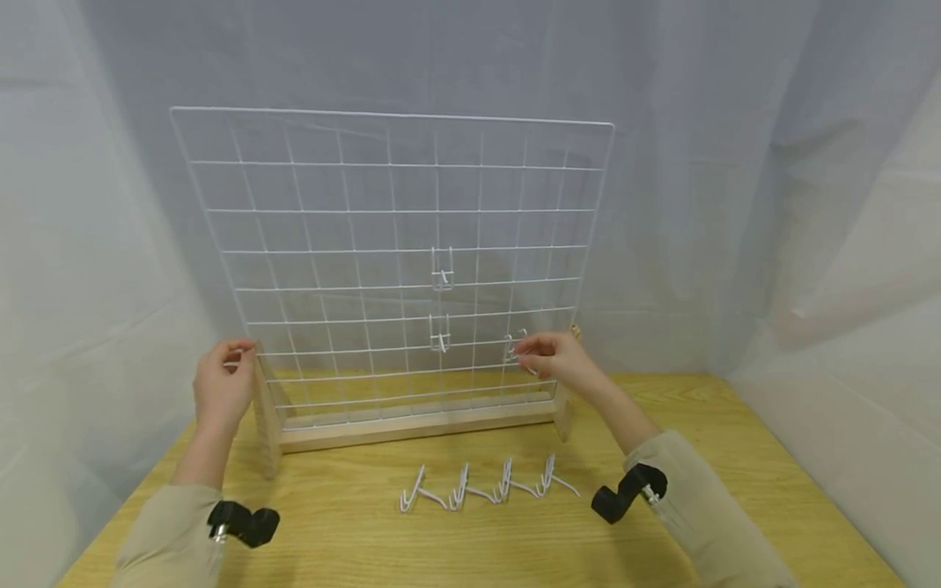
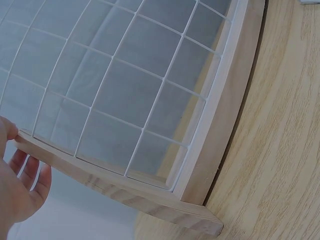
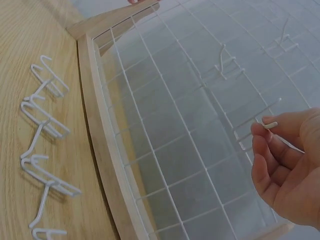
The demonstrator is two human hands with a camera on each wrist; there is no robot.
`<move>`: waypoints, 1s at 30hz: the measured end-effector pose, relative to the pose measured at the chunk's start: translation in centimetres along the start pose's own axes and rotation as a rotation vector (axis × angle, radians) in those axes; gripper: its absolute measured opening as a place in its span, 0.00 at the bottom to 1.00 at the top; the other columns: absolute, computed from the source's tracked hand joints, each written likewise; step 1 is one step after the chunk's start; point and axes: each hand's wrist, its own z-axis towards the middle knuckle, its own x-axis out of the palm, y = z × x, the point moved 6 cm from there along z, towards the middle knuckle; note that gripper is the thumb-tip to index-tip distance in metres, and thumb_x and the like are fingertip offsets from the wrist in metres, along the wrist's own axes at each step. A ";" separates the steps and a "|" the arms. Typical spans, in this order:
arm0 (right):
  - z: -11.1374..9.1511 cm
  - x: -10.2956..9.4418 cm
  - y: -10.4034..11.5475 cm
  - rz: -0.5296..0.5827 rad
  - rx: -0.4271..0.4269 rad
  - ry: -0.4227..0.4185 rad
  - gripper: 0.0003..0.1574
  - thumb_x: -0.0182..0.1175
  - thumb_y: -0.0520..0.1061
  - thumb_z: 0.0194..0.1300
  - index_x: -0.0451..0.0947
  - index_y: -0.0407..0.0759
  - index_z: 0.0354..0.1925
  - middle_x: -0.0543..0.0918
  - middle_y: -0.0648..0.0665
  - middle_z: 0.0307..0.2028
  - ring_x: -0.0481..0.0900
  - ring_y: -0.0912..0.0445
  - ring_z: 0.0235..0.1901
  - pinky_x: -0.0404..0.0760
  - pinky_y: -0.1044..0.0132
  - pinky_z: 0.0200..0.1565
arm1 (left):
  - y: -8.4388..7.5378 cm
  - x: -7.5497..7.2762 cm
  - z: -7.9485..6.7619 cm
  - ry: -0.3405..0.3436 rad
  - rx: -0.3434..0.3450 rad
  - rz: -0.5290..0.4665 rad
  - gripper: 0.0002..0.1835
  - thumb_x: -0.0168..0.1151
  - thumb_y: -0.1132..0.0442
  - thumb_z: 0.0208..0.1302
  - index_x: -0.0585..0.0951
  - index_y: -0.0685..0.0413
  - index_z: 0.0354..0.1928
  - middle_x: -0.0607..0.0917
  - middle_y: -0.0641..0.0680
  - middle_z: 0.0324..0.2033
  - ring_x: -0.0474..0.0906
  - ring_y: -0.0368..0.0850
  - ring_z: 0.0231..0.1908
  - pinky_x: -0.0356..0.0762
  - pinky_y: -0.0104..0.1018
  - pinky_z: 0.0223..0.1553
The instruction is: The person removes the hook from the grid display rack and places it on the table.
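A pale sheet (image 1: 470, 57) hangs behind and on both sides of a wood-grain table (image 1: 331, 531), on which a white wire grid (image 1: 394, 211) stands upright in a wooden stand (image 1: 419, 425).

At the grid's lower left edge, the left hand (image 1: 224, 380) grips the top of the stand's side piece, thumb on one side and bent fingers on the other. Its forearm rises steeply to that edge from below.

The right forearm slants in from below and to the right of the grid, and the right hand (image 1: 555, 359) is in front of the grid's lower right part. Thumb and index finger pinch a white hook (image 1: 510, 349); the remaining fingers are curled in towards the palm. The held hook is right by the grid's wires; whether it touches them I cannot tell.

Two hung hooks (image 1: 439, 339) are on the grid a little right of its middle, one above the other. In front of the grid, four loose hooks (image 1: 507, 482) lie in a row on the table. Each sleeve (image 1: 698, 498) carries a black mount (image 1: 628, 492).
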 end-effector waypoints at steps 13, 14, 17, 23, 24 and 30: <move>-1.8 -0.5 -1.5 0.003 -0.014 0.034 0.16 0.58 0.35 0.61 0.75 0.26 0.46 0.81 0.35 0.33 0.78 0.52 0.30 0.76 0.65 0.32 | 0.0 -0.1 0.0 -0.021 0.003 0.005 0.17 0.44 0.60 0.70 0.74 0.62 0.51 0.71 0.61 0.47 0.67 0.47 0.41 0.66 0.34 0.36; -1.9 -0.5 -1.6 0.002 -0.013 0.038 0.16 0.58 0.35 0.61 0.75 0.26 0.46 0.81 0.33 0.34 0.78 0.51 0.31 0.76 0.64 0.32 | 0.0 -0.1 0.0 -0.022 0.004 0.004 0.16 0.44 0.60 0.70 0.74 0.62 0.51 0.71 0.61 0.47 0.67 0.47 0.41 0.66 0.34 0.36; -2.2 -0.6 -2.1 0.004 -0.004 0.050 0.16 0.58 0.37 0.62 0.75 0.27 0.47 0.81 0.34 0.35 0.78 0.47 0.33 0.76 0.63 0.33 | -0.1 -0.1 0.0 -0.021 0.007 0.006 0.17 0.44 0.60 0.70 0.74 0.63 0.51 0.71 0.62 0.47 0.67 0.47 0.42 0.66 0.34 0.37; -2.9 -0.9 -2.9 0.018 0.007 0.056 0.16 0.58 0.37 0.62 0.75 0.29 0.47 0.81 0.38 0.33 0.76 0.51 0.31 0.75 0.64 0.32 | -0.2 0.0 -0.1 -0.016 0.010 0.008 0.17 0.44 0.60 0.70 0.74 0.63 0.52 0.71 0.62 0.47 0.67 0.48 0.42 0.66 0.34 0.37; -3.1 -0.9 -2.9 0.021 -0.001 0.059 0.16 0.58 0.37 0.62 0.75 0.28 0.47 0.81 0.38 0.33 0.76 0.51 0.31 0.75 0.65 0.31 | -0.1 0.0 0.0 -0.017 0.009 0.007 0.17 0.44 0.60 0.70 0.74 0.63 0.52 0.71 0.62 0.47 0.67 0.47 0.42 0.66 0.34 0.36; -3.8 -1.2 -3.7 0.006 0.012 0.062 0.16 0.57 0.36 0.62 0.74 0.27 0.47 0.81 0.42 0.32 0.77 0.47 0.34 0.76 0.63 0.33 | -0.1 -0.2 -0.1 -0.036 0.006 -0.003 0.16 0.45 0.60 0.69 0.75 0.63 0.51 0.72 0.60 0.46 0.67 0.44 0.39 0.66 0.31 0.35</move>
